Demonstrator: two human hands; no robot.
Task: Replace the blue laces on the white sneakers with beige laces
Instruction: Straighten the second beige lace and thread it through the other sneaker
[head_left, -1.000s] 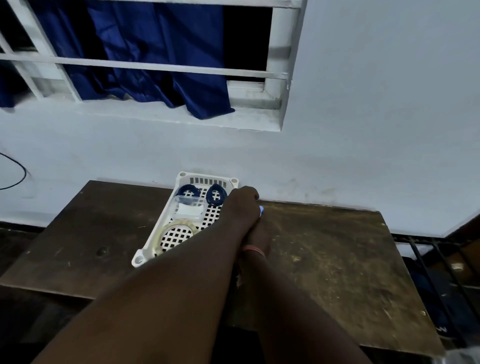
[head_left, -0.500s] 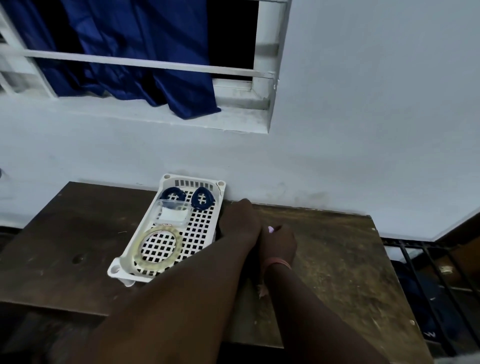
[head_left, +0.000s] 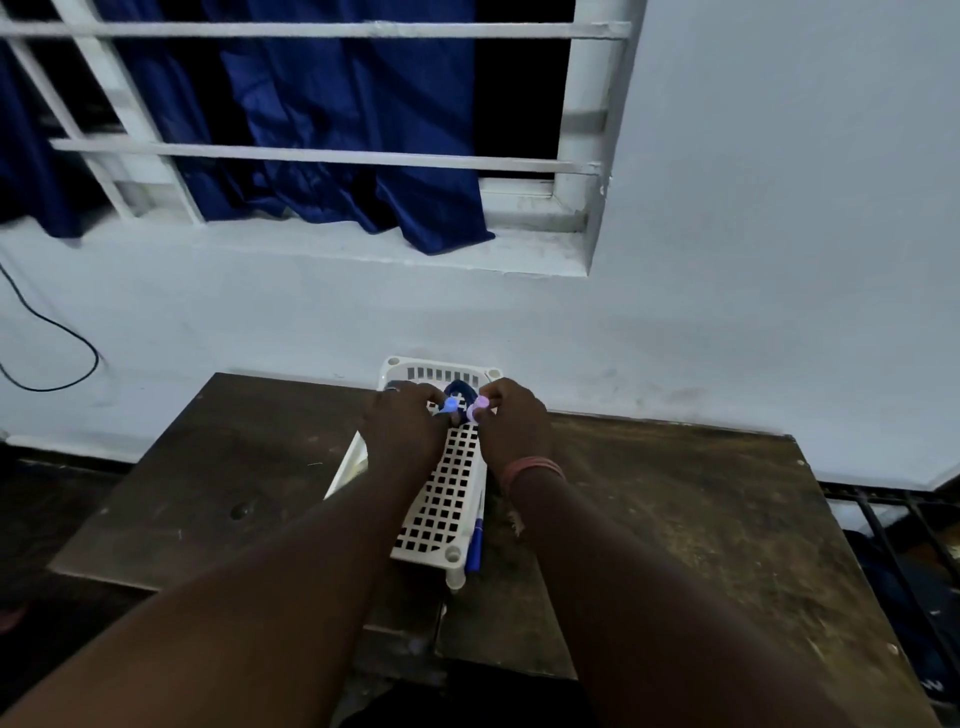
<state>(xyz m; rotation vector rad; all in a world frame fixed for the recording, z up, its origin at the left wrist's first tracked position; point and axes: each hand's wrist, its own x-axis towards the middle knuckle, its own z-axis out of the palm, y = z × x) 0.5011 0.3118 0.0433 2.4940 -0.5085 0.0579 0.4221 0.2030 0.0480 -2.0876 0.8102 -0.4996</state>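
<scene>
A white perforated tray (head_left: 435, 540) sits on the dark wooden table (head_left: 675, 519), its far end against the wall. A coil of blue lace (head_left: 460, 391) lies at that far end. My left hand (head_left: 404, 423) and my right hand (head_left: 513, 423) meet over it, fingertips pinched on the coil from either side. The left hand and forearm cover the rest of the tray's contents. No sneakers or beige laces are in view.
A blue pen (head_left: 475, 545) lies along the tray's right side. Behind the table is a white wall (head_left: 753, 260) with a barred window and a blue curtain (head_left: 337, 130). A black cable (head_left: 57, 338) hangs at far left, and dark railings (head_left: 893, 545) stand at right.
Both hands have moved from the table just right of the tray onto the tray's far end and closed around the blue lace coil. The view has shifted, so the tray now sits centred.
</scene>
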